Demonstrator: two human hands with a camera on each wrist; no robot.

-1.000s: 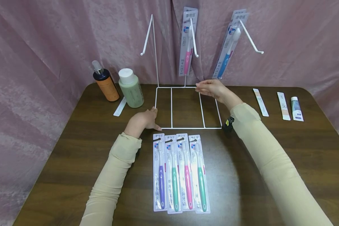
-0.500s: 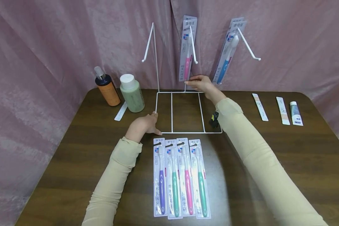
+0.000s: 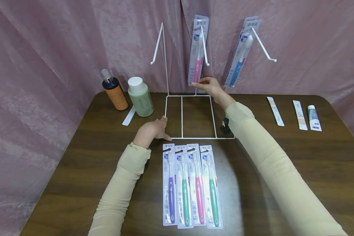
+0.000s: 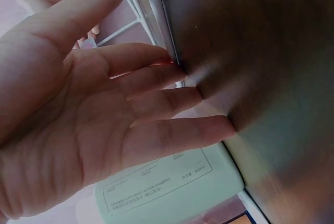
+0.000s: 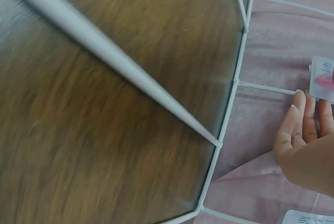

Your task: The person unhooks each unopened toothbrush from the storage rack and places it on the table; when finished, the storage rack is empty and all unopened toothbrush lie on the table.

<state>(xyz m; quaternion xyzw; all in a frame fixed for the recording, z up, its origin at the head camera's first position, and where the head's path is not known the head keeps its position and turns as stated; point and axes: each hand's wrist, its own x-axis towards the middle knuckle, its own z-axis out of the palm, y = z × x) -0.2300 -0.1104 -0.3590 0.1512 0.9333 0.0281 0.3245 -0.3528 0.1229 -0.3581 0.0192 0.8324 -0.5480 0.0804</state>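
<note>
My left hand (image 3: pixel 152 129) rests at the left side of the white wire rack (image 3: pixel 182 116), fingers straight and fingertips down at the frame and table in the left wrist view. At the rack's back, my right hand (image 3: pixel 211 88) pinches the lower end of a packaged pink toothbrush (image 3: pixel 193 54) between thumb and fingers. That pack hangs on the middle hook, with another behind it. A packaged blue toothbrush (image 3: pixel 235 67) hangs on the right hook, also with one behind. The left hook (image 3: pixel 157 44) carries nothing. Several packaged toothbrushes, including a purple one (image 3: pixel 171 198), lie side by side before the rack.
A green bottle (image 3: pixel 141 98) with a white cap and an orange spray bottle (image 3: pixel 116 95) stand left of the rack. White strips (image 3: pixel 275 111) and a small tube (image 3: pixel 314 118) lie on the right. A pink curtain (image 3: pixel 76 49) hangs behind the table.
My right hand has moved left from the rack's back bar to the bottom of the pink toothbrush pack. The left hand stays at the rack's left side.
</note>
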